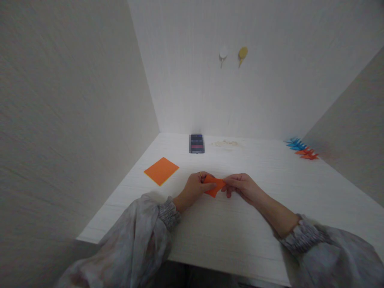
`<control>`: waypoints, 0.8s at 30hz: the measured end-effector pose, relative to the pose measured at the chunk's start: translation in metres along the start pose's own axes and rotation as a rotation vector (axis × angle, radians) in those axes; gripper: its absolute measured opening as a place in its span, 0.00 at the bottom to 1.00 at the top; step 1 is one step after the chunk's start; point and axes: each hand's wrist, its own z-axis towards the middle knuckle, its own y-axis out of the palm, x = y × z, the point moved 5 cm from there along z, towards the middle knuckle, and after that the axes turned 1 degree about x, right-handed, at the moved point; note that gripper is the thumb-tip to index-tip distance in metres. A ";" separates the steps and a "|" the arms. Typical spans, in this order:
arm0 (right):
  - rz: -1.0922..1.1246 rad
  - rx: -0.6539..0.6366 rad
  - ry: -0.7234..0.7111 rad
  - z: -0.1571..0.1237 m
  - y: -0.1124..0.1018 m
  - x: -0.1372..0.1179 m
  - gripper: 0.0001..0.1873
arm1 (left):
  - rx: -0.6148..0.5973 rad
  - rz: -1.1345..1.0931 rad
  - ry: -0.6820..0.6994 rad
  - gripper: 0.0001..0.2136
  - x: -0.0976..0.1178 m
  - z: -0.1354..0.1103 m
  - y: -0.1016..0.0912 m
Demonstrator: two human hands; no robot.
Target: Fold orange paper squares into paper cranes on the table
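Just above the white table, a small folded piece of orange paper (215, 189) is held between my two hands. My left hand (196, 187) grips its left part, thumb lying across the front and the other fingers behind it. With thumb and fingertips, my right hand (240, 186) pinches the paper's upper right corner. Left of the hands, a stack or sheet of square orange paper (162, 171) lies flat, with a thin yellow edge showing.
A dark phone-like device (197, 143) with a blurred screen rests near the back wall. Blue folded paper figures (296, 144) and orange folded paper figures (308, 153) line the table's right side. Two hooks, a white hook (223, 53) and a yellow hook (243, 53), hang on the wall.
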 end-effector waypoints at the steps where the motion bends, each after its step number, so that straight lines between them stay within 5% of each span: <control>1: 0.006 -0.007 0.009 0.000 0.000 0.000 0.11 | -0.007 -0.005 0.002 0.12 -0.001 0.000 0.000; 7: 0.037 0.003 0.043 -0.001 -0.009 0.000 0.12 | -0.021 -0.058 -0.021 0.12 -0.003 0.000 0.001; 14: 0.014 0.180 -0.059 0.003 -0.038 -0.007 0.13 | 0.018 -0.110 -0.037 0.13 -0.009 0.001 -0.004; 24: -0.122 0.055 -0.030 0.002 -0.007 -0.001 0.12 | 0.028 -0.041 -0.028 0.13 -0.001 0.001 -0.003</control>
